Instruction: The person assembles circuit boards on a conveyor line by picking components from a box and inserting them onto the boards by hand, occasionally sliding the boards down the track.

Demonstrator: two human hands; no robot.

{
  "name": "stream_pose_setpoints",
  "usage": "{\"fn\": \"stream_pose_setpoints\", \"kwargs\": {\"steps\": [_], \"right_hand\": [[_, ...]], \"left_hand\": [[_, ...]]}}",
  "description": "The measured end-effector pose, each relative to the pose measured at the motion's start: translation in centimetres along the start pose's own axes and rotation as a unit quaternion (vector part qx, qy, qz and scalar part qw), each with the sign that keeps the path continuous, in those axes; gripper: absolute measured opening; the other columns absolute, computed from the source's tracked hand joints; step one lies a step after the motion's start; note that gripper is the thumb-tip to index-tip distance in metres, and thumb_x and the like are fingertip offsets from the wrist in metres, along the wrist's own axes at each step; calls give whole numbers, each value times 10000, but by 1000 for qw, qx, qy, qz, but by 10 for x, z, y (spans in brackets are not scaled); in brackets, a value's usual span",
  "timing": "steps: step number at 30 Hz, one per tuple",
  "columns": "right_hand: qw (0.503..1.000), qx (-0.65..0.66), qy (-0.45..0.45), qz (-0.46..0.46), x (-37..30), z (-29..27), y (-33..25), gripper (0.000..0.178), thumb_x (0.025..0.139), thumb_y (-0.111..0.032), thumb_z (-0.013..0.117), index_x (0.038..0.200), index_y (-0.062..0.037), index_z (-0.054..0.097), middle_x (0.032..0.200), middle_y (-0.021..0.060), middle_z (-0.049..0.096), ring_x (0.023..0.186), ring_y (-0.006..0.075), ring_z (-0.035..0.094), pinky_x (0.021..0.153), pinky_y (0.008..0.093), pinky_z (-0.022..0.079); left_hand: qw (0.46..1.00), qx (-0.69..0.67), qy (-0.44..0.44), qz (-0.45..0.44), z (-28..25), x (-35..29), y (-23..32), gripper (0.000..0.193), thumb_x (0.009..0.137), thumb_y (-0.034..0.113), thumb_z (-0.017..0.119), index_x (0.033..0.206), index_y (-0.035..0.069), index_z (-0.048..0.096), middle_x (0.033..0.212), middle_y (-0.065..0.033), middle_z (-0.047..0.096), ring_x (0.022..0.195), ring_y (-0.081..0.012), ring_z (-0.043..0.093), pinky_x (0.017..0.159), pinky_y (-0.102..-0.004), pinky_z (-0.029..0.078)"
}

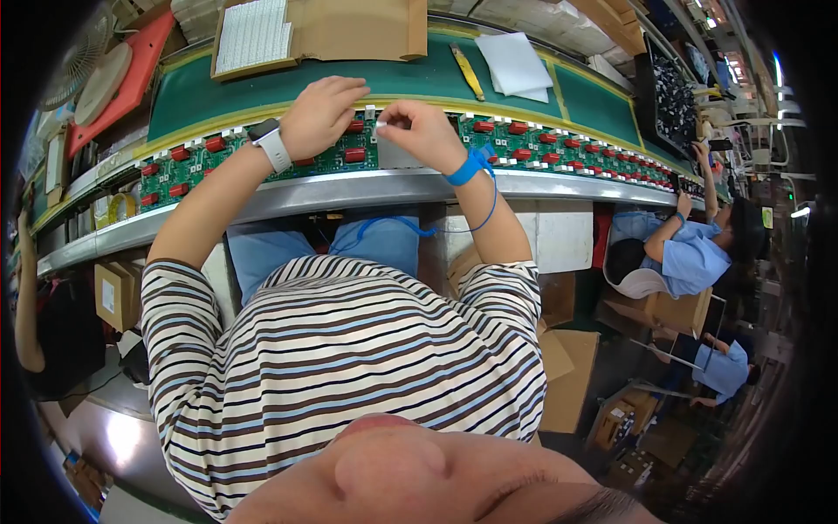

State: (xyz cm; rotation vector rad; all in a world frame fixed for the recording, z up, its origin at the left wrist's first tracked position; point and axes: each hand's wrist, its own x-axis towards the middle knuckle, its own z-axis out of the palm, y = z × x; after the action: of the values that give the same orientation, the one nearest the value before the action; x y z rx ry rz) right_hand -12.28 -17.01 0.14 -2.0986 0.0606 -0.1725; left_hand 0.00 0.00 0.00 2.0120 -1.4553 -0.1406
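Observation:
A row of green circuit boards with red components and white connectors runs along the bench edge; one board [332,162] lies right below my hands. My left hand [319,113], with a white-banded watch on its wrist, reaches over this board, its fingers stretched out to the right. Just right of it, my right hand [421,133] is closed in a pinch on a small white part [381,130], low over the board's edge. A blue wrist strap [472,166] with a coiled cord is round my right wrist. Under the right hand shows a grey flat patch [397,157].
An open cardboard box [358,31] with rows of white parts [253,37] stands behind the boards. Right of it lie a yellow utility knife [467,72] and white foam sheets [517,68]. A metal rail [367,186] edges the bench. Another person [690,253] works at the far right.

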Motion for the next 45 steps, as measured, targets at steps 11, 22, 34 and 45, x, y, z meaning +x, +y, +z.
{"fn": "stream_pose_setpoints", "kwargs": {"steps": [11, 22, 34, 45], "right_hand": [[999, -32, -19, -31, -20, 23, 15, 173, 715, -143, 660, 821, -11, 622, 744, 100, 581, 652, 199, 585, 612, 304, 478], [996, -49, -37, -68, -18, 24, 20, 189, 719, -135, 679, 844, -11, 612, 791, 99, 582, 655, 175, 561, 619, 287, 469], [989, -18, -102, -105, 132, 25, -27, 403, 746, -196, 695, 1062, 7, 548, 768, 55, 592, 711, 112, 546, 654, 247, 453], [973, -110, -203, 7, 230, 65, -29, 866, 638, -310, 786, 1306, 9, 337, 802, 142, 615, 591, 189, 554, 495, 306, 444]], "left_hand": [[971, 159, -178, -27, 8, 8, 13, 420, 803, 55, 437, 1215, 114, 496, 1288, -91, 459, 1182, -255, 421, 1030, -550, 208], [991, 131, -15, -9, -15, -35, 23, 337, 833, 127, 478, 1164, 116, 532, 1232, -107, 491, 1184, -267, 420, 1025, -531, 219], [991, 6, 113, -69, -53, -113, 24, 399, 794, 61, 537, 1190, 38, 497, 1162, -158, 530, 1090, -315, 475, 954, -389, 338], [982, -53, 133, -121, -66, -142, 0, 486, 806, 87, 563, 1266, 21, 421, 1186, -167, 523, 1087, -317, 478, 949, -385, 351]]}}
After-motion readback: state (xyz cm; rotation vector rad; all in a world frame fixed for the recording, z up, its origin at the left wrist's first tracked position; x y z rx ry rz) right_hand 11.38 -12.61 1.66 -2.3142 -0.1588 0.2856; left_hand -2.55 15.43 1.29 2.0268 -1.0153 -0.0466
